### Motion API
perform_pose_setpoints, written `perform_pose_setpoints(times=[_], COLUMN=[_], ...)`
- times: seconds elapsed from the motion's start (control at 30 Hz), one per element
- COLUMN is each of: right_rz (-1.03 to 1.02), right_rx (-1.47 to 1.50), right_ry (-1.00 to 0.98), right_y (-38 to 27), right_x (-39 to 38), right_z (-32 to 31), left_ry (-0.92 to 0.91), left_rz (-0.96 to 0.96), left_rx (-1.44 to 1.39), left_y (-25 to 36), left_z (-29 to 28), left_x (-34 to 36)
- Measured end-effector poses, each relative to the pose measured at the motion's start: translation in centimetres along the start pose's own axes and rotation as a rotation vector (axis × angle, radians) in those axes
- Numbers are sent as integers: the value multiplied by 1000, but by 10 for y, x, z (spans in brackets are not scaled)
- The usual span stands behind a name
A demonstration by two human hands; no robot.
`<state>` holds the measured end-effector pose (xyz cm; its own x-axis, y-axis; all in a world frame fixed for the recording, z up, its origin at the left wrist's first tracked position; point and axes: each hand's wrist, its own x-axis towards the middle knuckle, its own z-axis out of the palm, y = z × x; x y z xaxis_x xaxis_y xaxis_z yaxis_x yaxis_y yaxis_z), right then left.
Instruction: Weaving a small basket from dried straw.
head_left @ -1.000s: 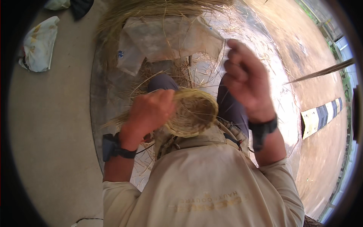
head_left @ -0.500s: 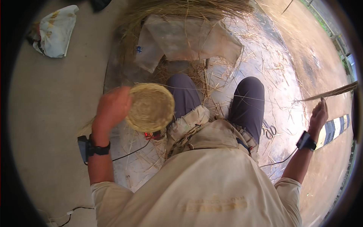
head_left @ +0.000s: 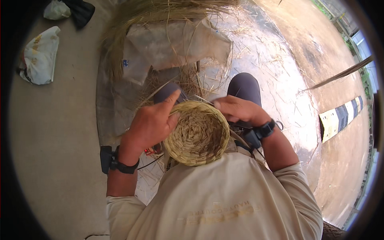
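Observation:
A round, shallow straw basket (head_left: 196,136) rests in my lap, its woven hollow facing up. My left hand (head_left: 151,122) grips its left rim, thumb over the edge and index finger stretched out past the far side. At the far right rim my right hand (head_left: 240,110) has its fingers pinched together. A thin pale strip (head_left: 203,100) runs from those fingertips toward the rim; the pinch itself is partly hidden. Loose straw ends (head_left: 158,93) stick out beside my left index finger.
A bundle of long straw (head_left: 168,14) lies beyond my knees, with a clear plastic sheet (head_left: 176,42) in front. Straw scraps litter the ground mat (head_left: 276,76). White bags (head_left: 40,56) lie far left. A striped block (head_left: 340,118) and a leaning straw bunch (head_left: 344,74) are at right.
My right hand has come in from far right to the basket's rim. The basket has moved right into my lap, with my left hand now on its rim.

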<state>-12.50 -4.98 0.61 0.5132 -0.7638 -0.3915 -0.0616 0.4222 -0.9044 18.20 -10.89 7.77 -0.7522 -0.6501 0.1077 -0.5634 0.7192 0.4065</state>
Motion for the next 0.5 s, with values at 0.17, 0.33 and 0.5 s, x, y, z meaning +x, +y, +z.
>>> perform_pose_setpoints(times=[0.17, 0.33, 0.5], right_rz=[-153, -474, -469], right_rx=[-351, 582, 956], right_ry=[94, 216, 134], right_y=[33, 0, -54], right_x=[-33, -6, 32], right_z=[-25, 0, -15], left_ry=[49, 57, -29], left_rz=[93, 112, 110], left_rx=[-112, -145, -126], left_y=[-12, -14, -14], left_z=[18, 23, 21], left_x=[5, 12, 12])
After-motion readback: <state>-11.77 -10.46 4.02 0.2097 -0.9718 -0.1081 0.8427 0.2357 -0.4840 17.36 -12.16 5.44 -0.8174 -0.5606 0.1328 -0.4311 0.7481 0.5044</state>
